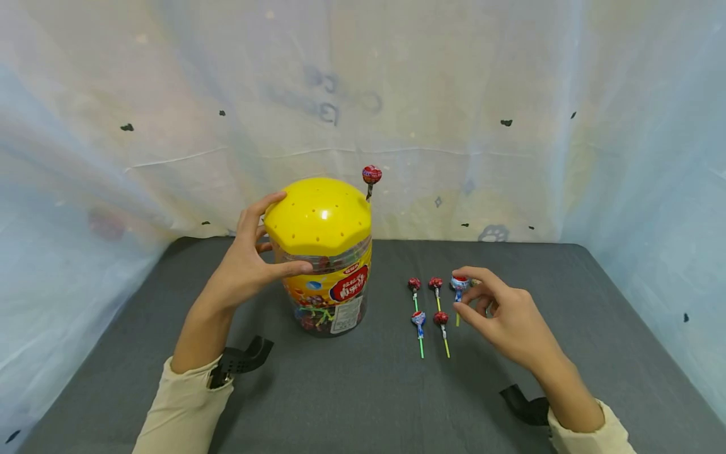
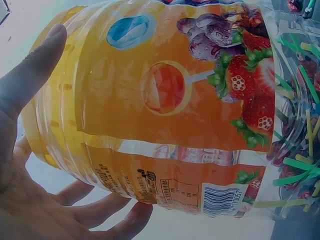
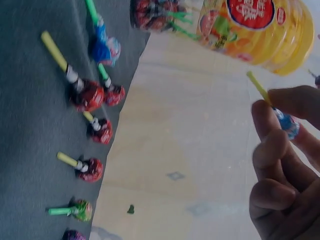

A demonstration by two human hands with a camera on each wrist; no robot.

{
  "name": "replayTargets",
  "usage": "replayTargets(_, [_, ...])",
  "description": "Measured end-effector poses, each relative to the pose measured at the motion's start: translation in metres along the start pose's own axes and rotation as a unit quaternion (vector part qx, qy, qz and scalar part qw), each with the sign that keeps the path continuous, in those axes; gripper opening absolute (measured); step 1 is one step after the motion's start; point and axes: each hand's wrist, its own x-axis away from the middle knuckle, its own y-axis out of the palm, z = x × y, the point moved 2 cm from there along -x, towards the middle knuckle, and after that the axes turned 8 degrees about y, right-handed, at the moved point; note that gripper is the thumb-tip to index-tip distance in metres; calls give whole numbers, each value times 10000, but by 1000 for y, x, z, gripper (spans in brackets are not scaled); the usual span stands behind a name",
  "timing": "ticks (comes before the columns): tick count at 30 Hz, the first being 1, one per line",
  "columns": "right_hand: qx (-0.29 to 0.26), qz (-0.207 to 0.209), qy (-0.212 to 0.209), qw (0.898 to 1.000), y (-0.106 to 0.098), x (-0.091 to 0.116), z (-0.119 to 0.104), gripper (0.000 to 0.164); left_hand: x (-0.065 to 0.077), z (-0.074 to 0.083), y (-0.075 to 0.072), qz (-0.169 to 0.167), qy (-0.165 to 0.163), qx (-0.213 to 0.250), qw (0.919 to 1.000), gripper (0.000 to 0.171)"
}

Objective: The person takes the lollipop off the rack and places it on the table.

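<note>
My left hand point(image 1: 244, 265) grips a big clear plastic candy jar point(image 1: 323, 290) near its yellow domed lid point(image 1: 317, 214), thumb across the front and fingers round the far side. In the left wrist view, the jar's orange label point(image 2: 125, 90) shows printed fruit, and lollipop sticks fill the clear end. To the right, my right hand point(image 1: 505, 309) pinches a blue-wrapped lollipop point(image 3: 286, 122) between thumb and index finger; its yellow stick point(image 3: 257, 86) points away from the palm. A red lollipop point(image 1: 372, 174) stands upright at the lid's right side.
Between jar and right hand, red lollipops point(image 1: 441, 318) and a blue one point(image 1: 418, 318) lie in rows on the dark grey table point(image 1: 351, 391). In the right wrist view, a green-wrapped lollipop point(image 3: 80, 210) and a purple one point(image 3: 74, 235) follow. A pale curtain point(image 1: 442, 176) hangs behind.
</note>
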Motion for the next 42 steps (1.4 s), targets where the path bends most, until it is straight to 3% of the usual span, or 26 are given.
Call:
replayTargets(17, [402,-1218,840,9882,-6,-4,26,44,0,-4,1,-16,26,-59,10000,101])
replayTargets(27, [110,-2304,1447,9622,10,-5,55,47,1,-4,-1,-24,27,-64,10000,102])
replayTargets(35, [-179,-2866,1564,9450,24,-3,72,49,2,-5,-1,7,-62,-119,9999,101])
replayTargets(42, [-418,-3149,2006,9268,30,-1,81,51,1,-4,0,0,29,-142,9999,101])
